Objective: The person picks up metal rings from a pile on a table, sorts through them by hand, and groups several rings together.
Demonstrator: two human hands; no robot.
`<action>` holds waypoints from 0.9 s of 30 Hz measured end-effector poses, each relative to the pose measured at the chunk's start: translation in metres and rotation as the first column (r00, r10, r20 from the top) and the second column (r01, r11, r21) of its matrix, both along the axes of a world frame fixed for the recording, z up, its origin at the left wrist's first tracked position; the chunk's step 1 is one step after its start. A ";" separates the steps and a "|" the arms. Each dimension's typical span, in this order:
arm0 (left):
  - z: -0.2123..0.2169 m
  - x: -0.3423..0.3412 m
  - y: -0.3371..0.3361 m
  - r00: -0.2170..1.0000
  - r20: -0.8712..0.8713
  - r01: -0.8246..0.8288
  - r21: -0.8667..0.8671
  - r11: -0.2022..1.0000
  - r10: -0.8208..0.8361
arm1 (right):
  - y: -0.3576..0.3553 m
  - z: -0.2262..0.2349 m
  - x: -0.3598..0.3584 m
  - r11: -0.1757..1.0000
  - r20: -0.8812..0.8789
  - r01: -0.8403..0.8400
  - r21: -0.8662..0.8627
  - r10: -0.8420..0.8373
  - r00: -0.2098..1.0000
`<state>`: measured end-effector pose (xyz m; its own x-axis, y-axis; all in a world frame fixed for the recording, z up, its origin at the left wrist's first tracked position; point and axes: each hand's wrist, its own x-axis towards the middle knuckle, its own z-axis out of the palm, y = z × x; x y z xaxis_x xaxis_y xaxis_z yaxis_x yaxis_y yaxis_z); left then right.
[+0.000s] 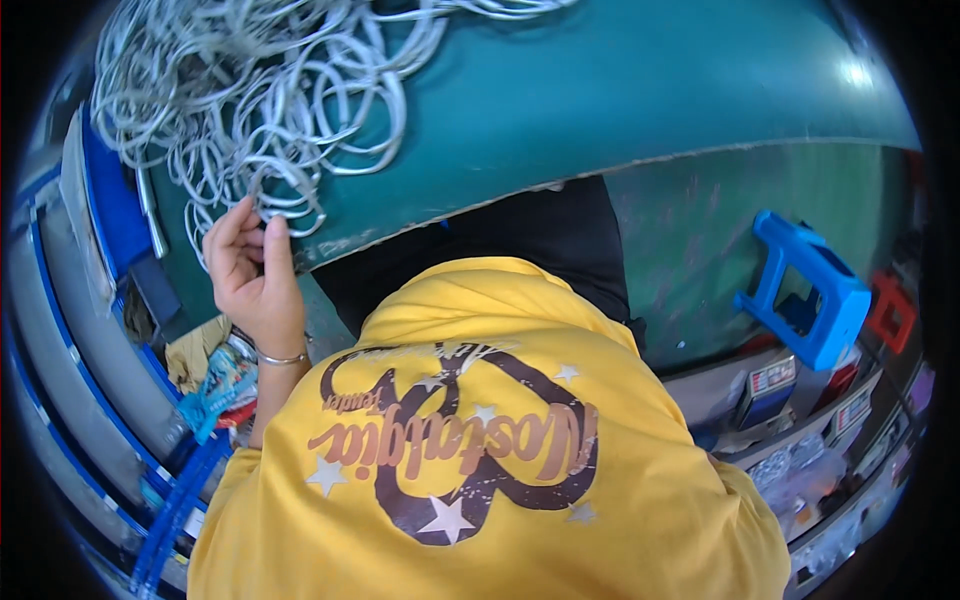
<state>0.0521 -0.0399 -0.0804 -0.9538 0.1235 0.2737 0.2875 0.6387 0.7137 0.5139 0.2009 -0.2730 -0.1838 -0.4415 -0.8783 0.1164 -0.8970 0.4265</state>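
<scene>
At nine o'clock, the bare left hand (252, 272) has half-curled fingers against glossy silver-grey rings (200, 100), heaped toward ten on the smooth green tabletop (600, 85); I cannot tell whether they grip any. Tugging could drag tangled neighbours off. The right hand is unseen.

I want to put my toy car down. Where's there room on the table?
The green tabletop is bare between the grey loops and its right end. It's crowded at the left, where the loops heap up by the left hand.
</scene>
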 end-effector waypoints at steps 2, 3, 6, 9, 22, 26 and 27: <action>-0.001 -0.003 -0.005 0.999 0.032 0.011 0.069 0.998 -0.013 | -0.017 0.013 -0.017 0.998 0.025 0.061 -0.008 -0.061 0.998; -0.002 -0.002 -0.008 0.999 0.036 -0.001 0.086 0.996 -0.002 | -0.019 0.021 -0.026 0.997 0.043 0.072 -0.006 -0.072 0.996; -0.005 -0.003 -0.010 1.000 0.027 -0.016 0.110 0.994 0.013 | -0.018 0.042 -0.045 0.997 0.079 0.069 0.030 -0.072 0.994; -0.002 -0.002 0.000 0.999 0.026 -0.033 0.112 0.993 0.030 | -0.014 0.058 -0.059 0.997 0.110 0.038 0.060 -0.044 0.993; -0.001 -0.004 -0.002 0.998 0.014 -0.070 0.082 0.994 0.069 | -0.008 0.060 -0.066 0.990 0.084 0.002 0.138 -0.014 0.996; -0.004 -0.001 0.002 0.993 0.014 -0.117 0.104 0.988 0.116 | 0.000 0.035 -0.058 0.983 0.016 0.182 -0.039 -0.182 0.983; -0.005 0.002 0.000 0.991 0.021 -0.131 0.071 0.989 0.130 | 0.003 0.030 -0.062 0.985 0.003 0.169 -0.044 -0.169 0.986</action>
<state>0.0539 -0.0394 -0.0858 -0.9648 -0.0215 0.2621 0.1935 0.6168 0.7629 0.4522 0.2043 -0.2433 -0.2597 -0.4424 -0.8584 -0.0348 -0.8840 0.4661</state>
